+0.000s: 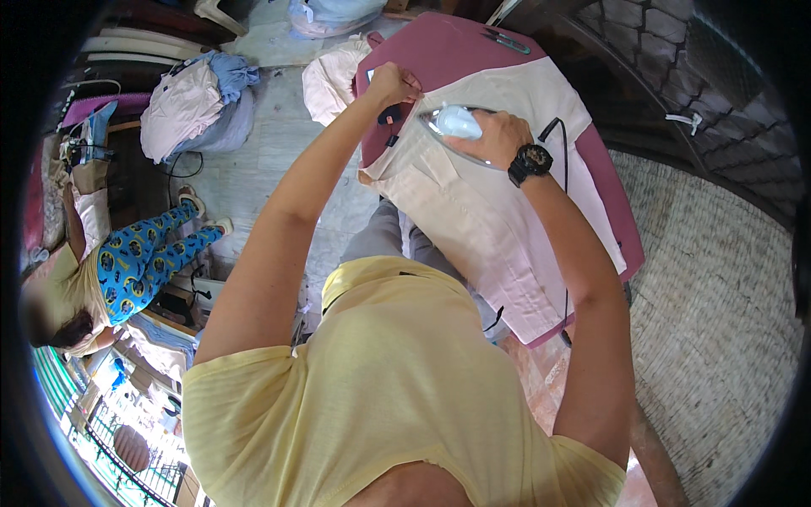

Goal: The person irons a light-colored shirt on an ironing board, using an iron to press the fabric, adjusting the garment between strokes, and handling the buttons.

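Note:
A pale pink-cream garment [494,224] is spread over the maroon ironing board [439,51] in front of me, its near part hanging down the close side. My right hand [500,138], with a black watch at the wrist, is wrapped round the handle of a clothes iron [456,123]. The iron lies flat on the garment, tip pointing left toward my other hand. My left hand [395,84] is at the garment's far left edge, fingers closed in a pinch on the cloth. A small dark tag [389,115] shows just below that hand.
From the iron a black cord [565,194] runs down over the garment. Green-handled thread snips [507,40] lie at the board's far end. Piled clothes [182,110] sit on the floor at left. Another person in blue patterned trousers [139,262] stands there. A dark metal gate [676,101] borders the right.

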`<state>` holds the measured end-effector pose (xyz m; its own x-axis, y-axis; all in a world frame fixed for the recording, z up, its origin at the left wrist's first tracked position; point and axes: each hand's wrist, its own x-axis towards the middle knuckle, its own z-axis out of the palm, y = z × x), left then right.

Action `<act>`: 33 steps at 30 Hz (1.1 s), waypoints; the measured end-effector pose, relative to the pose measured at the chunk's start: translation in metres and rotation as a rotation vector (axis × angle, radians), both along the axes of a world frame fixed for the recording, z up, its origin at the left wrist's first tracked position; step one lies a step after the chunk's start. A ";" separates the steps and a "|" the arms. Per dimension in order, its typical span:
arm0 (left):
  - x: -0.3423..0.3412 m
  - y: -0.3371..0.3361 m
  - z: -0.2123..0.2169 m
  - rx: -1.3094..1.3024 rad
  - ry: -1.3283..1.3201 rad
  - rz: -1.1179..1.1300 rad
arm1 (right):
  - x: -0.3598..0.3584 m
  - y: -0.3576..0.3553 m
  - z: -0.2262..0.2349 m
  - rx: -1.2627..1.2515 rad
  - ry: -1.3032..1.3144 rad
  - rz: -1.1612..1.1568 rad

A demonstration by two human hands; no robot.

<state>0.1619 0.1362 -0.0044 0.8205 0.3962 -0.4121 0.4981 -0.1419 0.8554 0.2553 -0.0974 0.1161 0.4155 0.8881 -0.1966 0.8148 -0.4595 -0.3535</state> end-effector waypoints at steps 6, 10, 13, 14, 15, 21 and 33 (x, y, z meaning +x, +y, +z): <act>0.000 -0.004 0.004 -0.018 0.010 0.022 | -0.003 -0.004 -0.004 0.003 -0.023 -0.027; -0.002 -0.003 0.001 -0.009 -0.012 0.004 | -0.004 -0.001 0.004 -0.045 -0.011 -0.051; 0.000 0.002 -0.006 -0.073 0.006 0.000 | -0.008 -0.004 0.006 0.021 -0.016 -0.115; 0.002 0.002 -0.005 -0.102 0.034 -0.004 | -0.010 -0.009 0.003 0.053 -0.022 -0.121; 0.002 0.001 -0.003 -0.090 0.033 0.010 | -0.012 -0.013 0.002 -0.006 -0.015 -0.141; -0.001 -0.003 -0.002 -0.099 -0.018 0.059 | -0.014 -0.010 0.005 -0.082 0.034 -0.423; -0.002 -0.001 -0.005 -0.102 -0.038 0.041 | -0.025 -0.004 -0.006 0.026 0.068 -0.800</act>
<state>0.1600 0.1356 -0.0096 0.8203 0.3877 -0.4205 0.4683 -0.0331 0.8830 0.2300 -0.1012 0.1105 0.9158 0.3309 -0.2279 0.2183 -0.8859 -0.4092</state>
